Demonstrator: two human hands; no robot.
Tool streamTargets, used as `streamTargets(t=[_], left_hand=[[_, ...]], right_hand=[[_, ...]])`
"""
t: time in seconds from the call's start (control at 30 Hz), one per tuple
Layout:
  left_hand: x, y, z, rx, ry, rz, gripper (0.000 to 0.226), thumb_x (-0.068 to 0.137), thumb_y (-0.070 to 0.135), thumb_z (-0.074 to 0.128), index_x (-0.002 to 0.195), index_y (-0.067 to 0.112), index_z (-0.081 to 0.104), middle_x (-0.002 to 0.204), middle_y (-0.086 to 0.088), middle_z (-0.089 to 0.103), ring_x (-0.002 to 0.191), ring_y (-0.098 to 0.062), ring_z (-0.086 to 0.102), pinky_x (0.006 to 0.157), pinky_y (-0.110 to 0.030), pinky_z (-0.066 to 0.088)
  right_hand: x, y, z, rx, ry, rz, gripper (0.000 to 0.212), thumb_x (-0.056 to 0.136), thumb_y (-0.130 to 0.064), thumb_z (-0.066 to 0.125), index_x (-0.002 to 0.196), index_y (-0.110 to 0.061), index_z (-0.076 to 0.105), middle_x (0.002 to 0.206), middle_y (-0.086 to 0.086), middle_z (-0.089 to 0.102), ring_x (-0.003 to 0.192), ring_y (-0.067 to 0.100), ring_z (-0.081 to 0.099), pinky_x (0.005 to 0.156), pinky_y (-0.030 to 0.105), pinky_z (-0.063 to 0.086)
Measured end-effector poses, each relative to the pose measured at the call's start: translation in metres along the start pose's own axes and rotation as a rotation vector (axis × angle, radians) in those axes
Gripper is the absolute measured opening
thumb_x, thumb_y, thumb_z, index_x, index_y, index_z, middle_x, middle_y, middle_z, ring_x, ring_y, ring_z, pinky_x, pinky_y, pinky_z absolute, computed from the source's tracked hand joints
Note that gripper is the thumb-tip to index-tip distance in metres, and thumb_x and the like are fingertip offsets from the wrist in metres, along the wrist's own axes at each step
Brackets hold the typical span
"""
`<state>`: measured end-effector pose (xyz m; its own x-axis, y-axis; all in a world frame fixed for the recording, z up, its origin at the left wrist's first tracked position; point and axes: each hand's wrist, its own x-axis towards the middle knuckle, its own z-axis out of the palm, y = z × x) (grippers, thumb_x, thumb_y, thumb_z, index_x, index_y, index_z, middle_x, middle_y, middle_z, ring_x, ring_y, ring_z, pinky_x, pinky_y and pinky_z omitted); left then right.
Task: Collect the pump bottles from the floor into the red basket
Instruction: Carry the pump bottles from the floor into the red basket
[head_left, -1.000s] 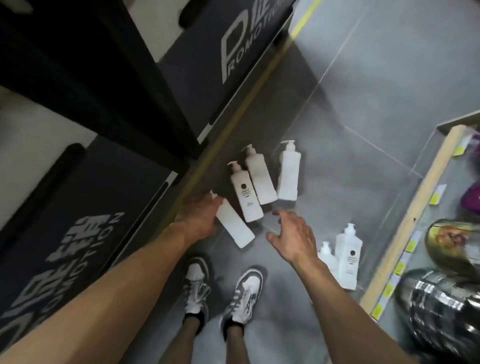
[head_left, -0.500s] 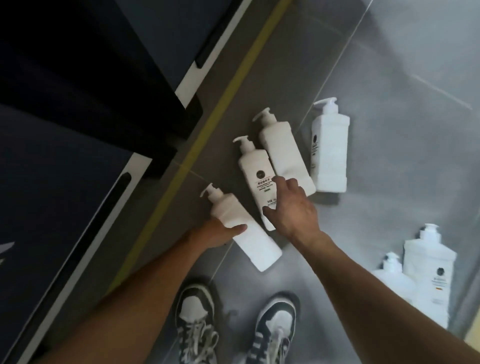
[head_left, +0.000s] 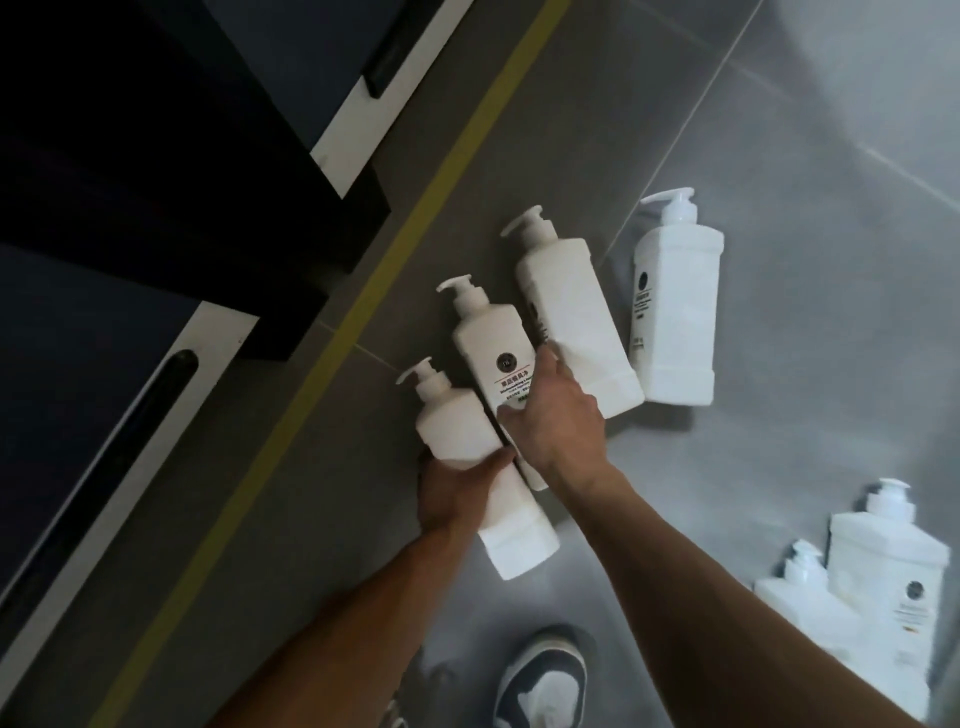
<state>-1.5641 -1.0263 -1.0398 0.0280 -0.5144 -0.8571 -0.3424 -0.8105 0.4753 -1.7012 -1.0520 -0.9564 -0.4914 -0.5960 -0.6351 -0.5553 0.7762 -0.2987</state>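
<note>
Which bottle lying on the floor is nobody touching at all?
The far-right lying bottle, past the tile seam. It lies alone, touched by neither the right hand nor the left hand.

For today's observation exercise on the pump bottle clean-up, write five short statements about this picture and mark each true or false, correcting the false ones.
1. The left hand grips the nearest bottle. True.
2. The right hand is empty and raised well above the floor. False: it is closing on the labelled bottle.
3. The red basket stands beside the bottles. False: no basket is in view.
4. Two more bottles sit apart at the lower right, the taller one and a shorter one. True.
5. The yellow floor line runs to the right of all the bottles. False: it runs to their left, along the dark display stand.
</note>
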Motion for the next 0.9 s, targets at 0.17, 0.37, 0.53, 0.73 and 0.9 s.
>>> streamTargets(t=[0.17,0.37,0.53,0.73,0.9], left_hand=[[-0.008,0.015,-0.005,-0.051,-0.021,0.041,0.108,0.023,0.070,0.092,0.116,0.024,0.063,0.113,0.008,0.071,0.103,-0.010,0.067,0.092,-0.029,0.052],[-0.007,0.017,-0.021,0.009,-0.049,-0.013,0.033,0.071,0.009,0.089,0.097,0.013,0.070,0.085,0.002,0.076,0.074,-0.013,0.073,0.067,-0.028,0.059],[-0.004,0.032,-0.046,0.059,-0.034,0.018,0.042,0.073,0.011,0.088,0.107,0.016,0.064,0.099,-0.004,0.072,0.082,-0.017,0.069,0.065,-0.029,0.054],[0.011,0.048,-0.078,0.226,-0.034,0.160,0.064,0.074,0.017,0.087,0.130,0.019,0.056,0.106,0.000,0.065,0.093,-0.019,0.065,0.079,-0.037,0.053],[0.016,0.065,-0.093,0.334,-0.082,0.261,0.064,0.072,0.024,0.087,0.125,0.027,0.051,0.102,0.009,0.063,0.094,-0.015,0.065,0.077,-0.039,0.055]], right_hand=[[0.007,-0.004,0.003,0.005,-0.008,0.018,0.067,0.086,-0.035,0.071,0.139,-0.016,0.034,0.132,0.011,0.054,0.113,0.042,0.058,0.091,0.047,0.047],[0.008,-0.005,0.008,0.035,0.045,0.057,0.057,0.084,-0.035,0.068,0.130,-0.014,0.042,0.127,0.010,0.057,0.109,0.042,0.060,0.088,0.046,0.047],[0.008,-0.003,0.013,0.059,0.074,0.054,0.065,0.082,-0.045,0.074,0.130,-0.016,0.042,0.126,0.008,0.057,0.110,0.039,0.060,0.085,0.046,0.049],[0.010,0.002,0.024,0.045,0.099,0.039,0.081,0.078,-0.044,0.082,0.140,-0.020,0.035,0.129,0.008,0.057,0.115,0.033,0.060,0.088,0.049,0.052],[0.014,0.001,0.024,0.011,0.087,0.029,0.090,0.072,-0.047,0.086,0.140,-0.022,0.033,0.132,0.006,0.057,0.117,0.031,0.061,0.091,0.048,0.053]])
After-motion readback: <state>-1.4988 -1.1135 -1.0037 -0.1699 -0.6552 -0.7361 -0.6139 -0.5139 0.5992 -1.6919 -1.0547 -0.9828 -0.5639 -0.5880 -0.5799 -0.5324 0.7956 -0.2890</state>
